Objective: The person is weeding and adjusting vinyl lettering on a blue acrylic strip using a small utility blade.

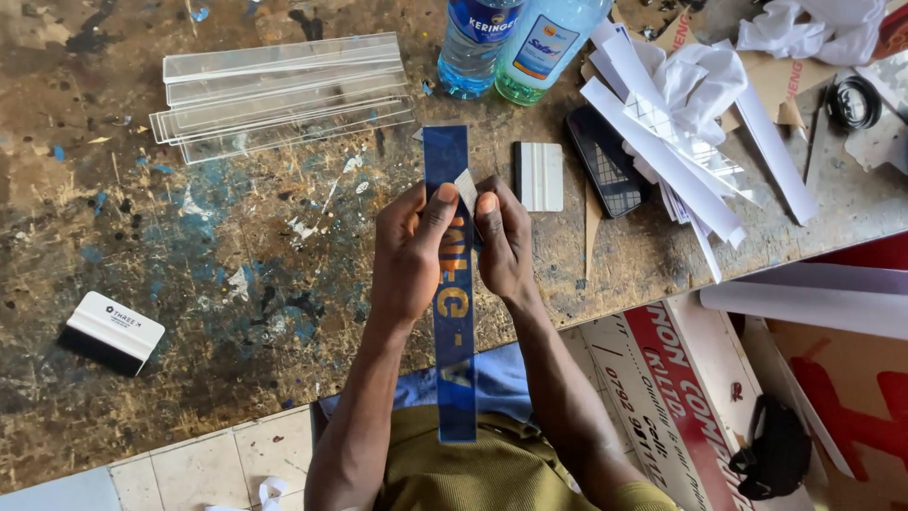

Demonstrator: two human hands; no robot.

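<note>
Together, hands [459,251] pinching glossy blue strip [452,312]

Both forearms reached toward 12 o'clock, converging. Left hand [409,255] and right hand [506,248] raised side by side, thumbs up, fingers curled in pinch grip.

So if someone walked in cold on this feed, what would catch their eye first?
The long blue strip with orange letters, held upright mid-frame by the left hand and right hand, whose fingers pinch a pale corner at its upper part. Next, the stack of clear strips at the upper left of the paint-stained workbench, and the heap of white paper strips at the upper right.
</note>
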